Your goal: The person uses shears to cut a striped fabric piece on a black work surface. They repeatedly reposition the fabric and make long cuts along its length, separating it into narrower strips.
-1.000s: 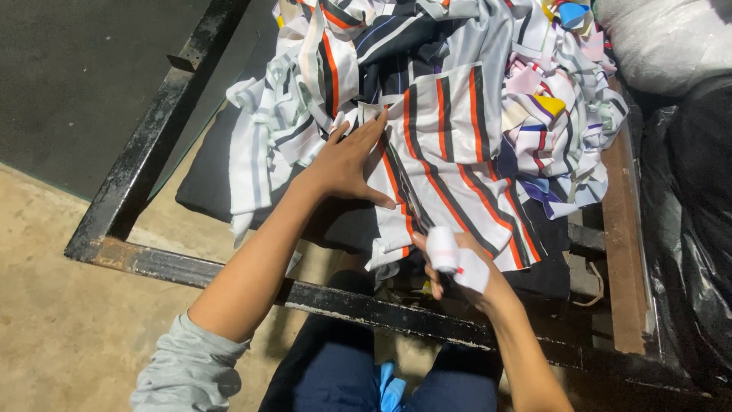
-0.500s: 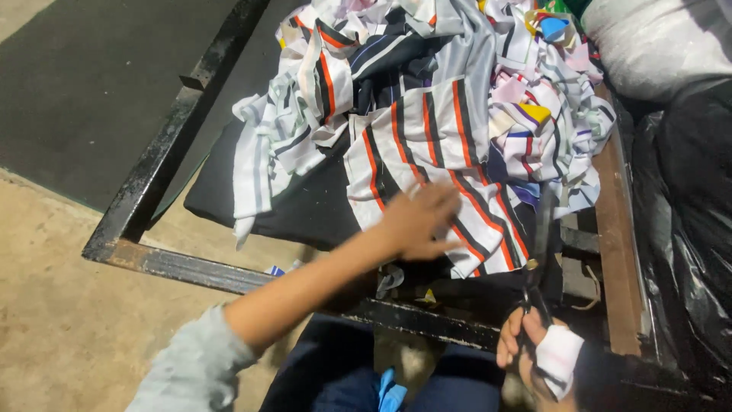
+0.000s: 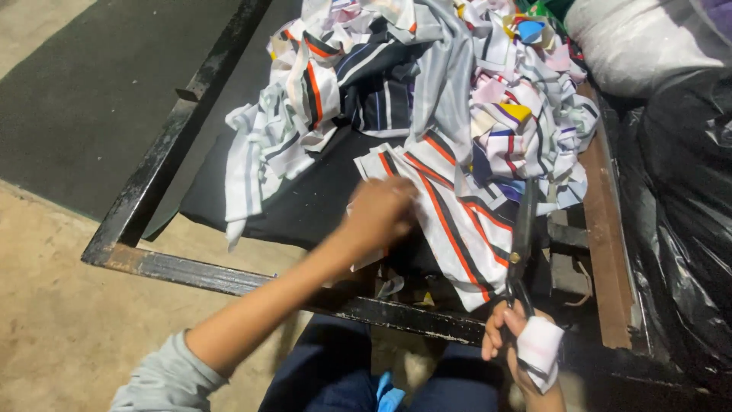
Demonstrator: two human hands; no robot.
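My left hand (image 3: 379,211) grips the near edge of a white cloth piece with orange and black stripes (image 3: 450,206) lying on a black cloth (image 3: 305,202). My right hand (image 3: 515,339), with a white wrap around the thumb, holds a pair of black scissors (image 3: 523,240) upright at the right side of the striped piece, blades pointing away from me. Whether the blades touch the cloth I cannot tell.
A heap of striped and coloured cloth scraps (image 3: 473,84) fills the far part of the black metal frame (image 3: 156,179). Black plastic bags (image 3: 686,198) and a white sack (image 3: 648,38) stand at the right. A wooden strip (image 3: 606,229) runs along the right side. Concrete floor lies left.
My left hand slid right and closed on the striped piece's edge. My right hand dropped below the frame, then came up holding the scissors with blades raised beside the cloth.
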